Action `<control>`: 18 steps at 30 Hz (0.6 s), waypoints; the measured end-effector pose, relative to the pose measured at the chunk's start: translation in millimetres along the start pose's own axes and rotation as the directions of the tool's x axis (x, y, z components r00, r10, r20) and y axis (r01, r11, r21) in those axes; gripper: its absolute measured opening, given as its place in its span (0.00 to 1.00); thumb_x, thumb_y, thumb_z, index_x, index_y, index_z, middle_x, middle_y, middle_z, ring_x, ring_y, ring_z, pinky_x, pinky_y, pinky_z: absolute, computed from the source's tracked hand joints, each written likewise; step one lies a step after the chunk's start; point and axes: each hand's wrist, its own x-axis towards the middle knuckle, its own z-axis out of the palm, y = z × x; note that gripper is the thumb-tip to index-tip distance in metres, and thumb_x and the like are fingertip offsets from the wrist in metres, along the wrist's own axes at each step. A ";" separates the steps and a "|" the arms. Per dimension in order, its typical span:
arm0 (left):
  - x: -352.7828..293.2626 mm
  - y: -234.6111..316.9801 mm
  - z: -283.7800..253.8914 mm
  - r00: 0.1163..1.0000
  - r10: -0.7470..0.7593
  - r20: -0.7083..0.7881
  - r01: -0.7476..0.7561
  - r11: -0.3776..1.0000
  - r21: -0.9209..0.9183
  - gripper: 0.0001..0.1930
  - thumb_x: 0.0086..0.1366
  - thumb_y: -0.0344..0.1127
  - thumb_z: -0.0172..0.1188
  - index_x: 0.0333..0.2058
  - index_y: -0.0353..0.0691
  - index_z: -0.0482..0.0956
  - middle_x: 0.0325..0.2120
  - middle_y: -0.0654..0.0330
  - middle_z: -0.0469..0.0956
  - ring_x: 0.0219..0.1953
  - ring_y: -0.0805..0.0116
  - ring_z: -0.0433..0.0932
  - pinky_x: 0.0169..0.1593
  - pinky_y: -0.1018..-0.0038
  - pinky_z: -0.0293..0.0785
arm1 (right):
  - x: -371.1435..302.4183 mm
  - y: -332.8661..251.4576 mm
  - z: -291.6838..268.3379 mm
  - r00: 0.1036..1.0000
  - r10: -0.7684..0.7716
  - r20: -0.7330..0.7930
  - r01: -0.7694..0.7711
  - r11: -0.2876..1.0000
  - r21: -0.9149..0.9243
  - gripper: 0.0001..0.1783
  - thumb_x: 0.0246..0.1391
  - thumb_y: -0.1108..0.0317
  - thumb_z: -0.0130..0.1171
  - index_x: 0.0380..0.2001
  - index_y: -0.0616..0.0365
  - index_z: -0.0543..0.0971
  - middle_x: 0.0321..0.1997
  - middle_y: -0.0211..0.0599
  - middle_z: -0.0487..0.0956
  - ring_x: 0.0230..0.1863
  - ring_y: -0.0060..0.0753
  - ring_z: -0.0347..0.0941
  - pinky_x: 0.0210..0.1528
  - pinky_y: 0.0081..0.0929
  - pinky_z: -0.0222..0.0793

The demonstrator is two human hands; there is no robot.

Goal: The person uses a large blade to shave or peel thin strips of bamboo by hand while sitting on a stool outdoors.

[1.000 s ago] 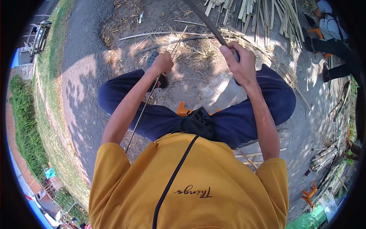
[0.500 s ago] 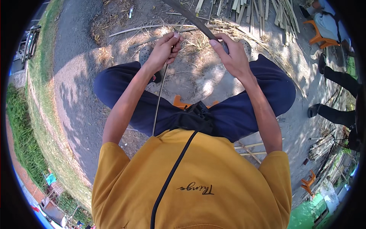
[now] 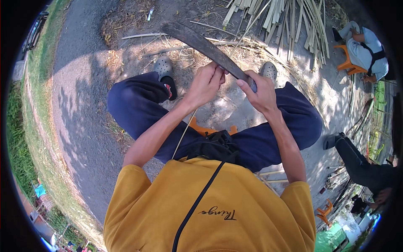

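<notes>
grey and curved, a big knife [image 3: 197, 42] is gripped by the right hand [image 3: 262, 93], and the left hand [image 3: 205, 85] has fingers closed on a thin stick [image 3: 184, 135].

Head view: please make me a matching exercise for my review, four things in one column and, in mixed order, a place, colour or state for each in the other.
1. curved blade
2. thin strip
3. pile of flat strips
4. clog on the left foot

A. spread on the ground at the top of the picture
B. grey, with small holes
C. gripped at one end by the right hand
D. held in the left hand

Pairs: 1-C, 2-D, 3-A, 4-B
</notes>
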 end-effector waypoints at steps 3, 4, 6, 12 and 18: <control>-3.4 -9.7 -4.6 0.995 -0.095 0.019 0.095 0.995 -0.015 0.20 0.83 0.37 0.41 0.28 0.37 0.67 0.17 0.72 0.59 0.17 0.82 0.56 0.21 0.76 0.54 | 0.5 -1.6 3.1 1.000 -0.017 0.016 0.018 0.999 -0.031 0.25 0.63 0.45 0.63 0.42 0.60 0.83 0.24 0.50 0.80 0.29 0.57 0.79 0.35 0.44 0.70; -4.5 -12.1 -5.6 0.989 -0.142 0.040 0.144 0.989 -0.029 0.20 0.82 0.38 0.42 0.27 0.37 0.67 0.16 0.72 0.59 0.17 0.82 0.56 0.21 0.76 0.54 | 0.7 -2.3 3.9 0.999 -0.028 0.020 0.028 0.999 -0.031 0.25 0.63 0.45 0.63 0.42 0.60 0.83 0.24 0.50 0.80 0.29 0.57 0.79 0.35 0.44 0.70; -5.3 -14.8 -6.4 0.993 -0.115 0.015 0.115 0.993 -0.008 0.20 0.82 0.38 0.42 0.27 0.37 0.67 0.16 0.71 0.59 0.17 0.82 0.56 0.21 0.76 0.54 | 2.2 -3.5 5.2 1.000 -0.021 0.009 0.022 0.996 -0.088 0.25 0.63 0.44 0.63 0.41 0.59 0.83 0.25 0.50 0.81 0.30 0.58 0.80 0.36 0.45 0.71; -3.9 -8.8 -8.3 0.996 -0.073 -0.058 0.076 0.996 0.054 0.17 0.79 0.35 0.45 0.29 0.34 0.72 0.18 0.64 0.68 0.20 0.74 0.66 0.26 0.70 0.64 | 7.7 -7.7 5.1 0.999 -0.048 -0.013 0.046 0.992 -0.119 0.24 0.63 0.45 0.64 0.40 0.58 0.83 0.25 0.50 0.81 0.29 0.60 0.79 0.33 0.46 0.70; -4.5 1.4 -10.9 0.993 -0.088 -0.075 0.095 0.991 0.091 0.14 0.76 0.32 0.47 0.34 0.30 0.77 0.19 0.57 0.74 0.21 0.66 0.74 0.30 0.66 0.71 | 11.7 -10.1 2.1 0.996 -0.078 -0.042 0.073 0.991 -0.116 0.23 0.63 0.45 0.64 0.39 0.58 0.83 0.25 0.49 0.81 0.26 0.58 0.78 0.31 0.46 0.69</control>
